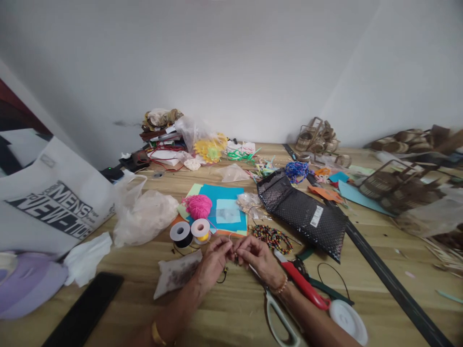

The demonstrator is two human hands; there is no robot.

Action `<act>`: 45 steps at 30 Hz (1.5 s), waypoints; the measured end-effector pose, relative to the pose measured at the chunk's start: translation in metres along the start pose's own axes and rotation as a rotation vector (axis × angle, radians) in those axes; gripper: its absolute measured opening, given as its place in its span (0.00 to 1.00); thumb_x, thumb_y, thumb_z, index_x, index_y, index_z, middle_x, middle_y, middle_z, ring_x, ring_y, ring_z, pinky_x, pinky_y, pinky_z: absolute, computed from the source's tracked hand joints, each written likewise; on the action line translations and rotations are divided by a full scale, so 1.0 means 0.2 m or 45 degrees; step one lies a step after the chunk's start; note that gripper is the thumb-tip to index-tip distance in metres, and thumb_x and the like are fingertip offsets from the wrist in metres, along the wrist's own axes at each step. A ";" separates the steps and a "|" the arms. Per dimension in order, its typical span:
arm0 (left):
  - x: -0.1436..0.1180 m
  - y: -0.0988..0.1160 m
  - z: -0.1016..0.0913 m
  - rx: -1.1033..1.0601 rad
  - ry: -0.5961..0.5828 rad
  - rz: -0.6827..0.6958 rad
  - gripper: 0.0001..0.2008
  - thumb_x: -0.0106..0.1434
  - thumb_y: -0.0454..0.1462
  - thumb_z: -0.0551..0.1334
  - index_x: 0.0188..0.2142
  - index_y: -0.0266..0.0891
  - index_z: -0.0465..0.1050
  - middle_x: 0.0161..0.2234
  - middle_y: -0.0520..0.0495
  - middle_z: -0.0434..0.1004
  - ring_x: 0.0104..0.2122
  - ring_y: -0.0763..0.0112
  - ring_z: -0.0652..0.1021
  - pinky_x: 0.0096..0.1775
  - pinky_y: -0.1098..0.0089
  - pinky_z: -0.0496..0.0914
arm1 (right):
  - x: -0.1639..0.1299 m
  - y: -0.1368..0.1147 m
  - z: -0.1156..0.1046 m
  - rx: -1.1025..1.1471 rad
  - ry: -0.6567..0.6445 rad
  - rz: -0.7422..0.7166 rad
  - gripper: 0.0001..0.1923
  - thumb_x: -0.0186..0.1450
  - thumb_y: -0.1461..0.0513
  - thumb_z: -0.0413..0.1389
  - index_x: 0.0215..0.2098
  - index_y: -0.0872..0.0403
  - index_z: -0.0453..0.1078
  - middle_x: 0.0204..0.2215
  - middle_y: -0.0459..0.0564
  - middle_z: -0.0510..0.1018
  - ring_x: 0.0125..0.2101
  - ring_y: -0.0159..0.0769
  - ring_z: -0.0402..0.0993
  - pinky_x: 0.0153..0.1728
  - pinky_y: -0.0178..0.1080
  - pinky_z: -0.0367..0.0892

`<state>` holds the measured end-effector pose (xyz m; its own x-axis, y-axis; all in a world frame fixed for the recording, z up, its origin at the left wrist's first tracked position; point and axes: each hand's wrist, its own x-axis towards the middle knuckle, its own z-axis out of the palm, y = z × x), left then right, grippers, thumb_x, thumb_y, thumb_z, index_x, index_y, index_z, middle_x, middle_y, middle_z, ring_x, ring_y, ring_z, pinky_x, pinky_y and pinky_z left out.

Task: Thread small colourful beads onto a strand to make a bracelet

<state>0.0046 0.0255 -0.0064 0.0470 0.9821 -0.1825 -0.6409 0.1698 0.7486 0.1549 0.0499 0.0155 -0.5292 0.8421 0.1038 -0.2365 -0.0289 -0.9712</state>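
My left hand (216, 258) and my right hand (257, 255) meet above the table, fingertips pinched close together. Between them is a thin cord (224, 275), its dark end curling below the fingers; a small dark piece at the fingertips is too small to name. White-handled scissors (272, 308) lie partly under my right hand. Beside that hand are a red-handled tool (304, 284) and a coil of multicoloured bead strings (273, 239). A clear bag of small dark pieces (177, 273) lies by my left wrist. Black and yellow spools (181, 233) stand just behind it.
Pink yarn (198, 206) sits on blue paper sheets (231, 193). A black bubble mailer (304, 212) lies to the right, near a long black strip (383, 274). A phone (85, 308), a plastic bag (144, 214) and a white shopping bag (54, 197) are left. Small baskets (314, 137) stand behind.
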 end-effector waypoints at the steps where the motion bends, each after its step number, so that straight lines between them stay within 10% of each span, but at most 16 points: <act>1: 0.00 0.00 0.00 -0.012 -0.003 -0.015 0.14 0.48 0.40 0.74 0.28 0.36 0.72 0.23 0.54 0.72 0.23 0.76 0.73 0.28 0.74 0.67 | 0.00 0.00 0.00 -0.003 -0.015 -0.019 0.20 0.60 0.48 0.62 0.27 0.54 0.64 0.26 0.47 0.74 0.22 0.28 0.67 0.21 0.31 0.60; 29: -0.01 0.04 0.00 0.179 -0.067 -0.115 0.17 0.46 0.43 0.74 0.23 0.34 0.70 0.19 0.53 0.71 0.20 0.78 0.70 0.25 0.75 0.65 | -0.01 0.05 -0.05 -0.094 -0.160 0.112 0.19 0.64 0.47 0.57 0.30 0.54 0.64 0.29 0.47 0.73 0.27 0.33 0.72 0.28 0.38 0.72; 39: 0.00 0.04 -0.02 0.509 0.031 0.008 0.14 0.49 0.44 0.72 0.24 0.34 0.76 0.19 0.52 0.72 0.21 0.77 0.70 0.26 0.75 0.63 | -0.03 -0.01 -0.04 -0.913 -0.013 -0.642 0.07 0.70 0.63 0.50 0.33 0.53 0.66 0.39 0.54 0.73 0.43 0.38 0.73 0.44 0.41 0.70; 45: 0.00 0.08 -0.02 0.694 -0.069 0.002 0.16 0.48 0.46 0.71 0.24 0.34 0.76 0.20 0.50 0.73 0.21 0.75 0.70 0.26 0.73 0.63 | -0.03 -0.01 -0.05 -1.213 -0.107 -0.705 0.07 0.71 0.65 0.47 0.39 0.52 0.66 0.49 0.57 0.71 0.43 0.37 0.74 0.43 0.39 0.72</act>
<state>-0.0085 0.0274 0.0038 0.0951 0.9827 -0.1588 -0.1519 0.1720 0.9733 0.1663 0.0495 0.0157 -0.6061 0.5699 0.5548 0.2472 0.7980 -0.5496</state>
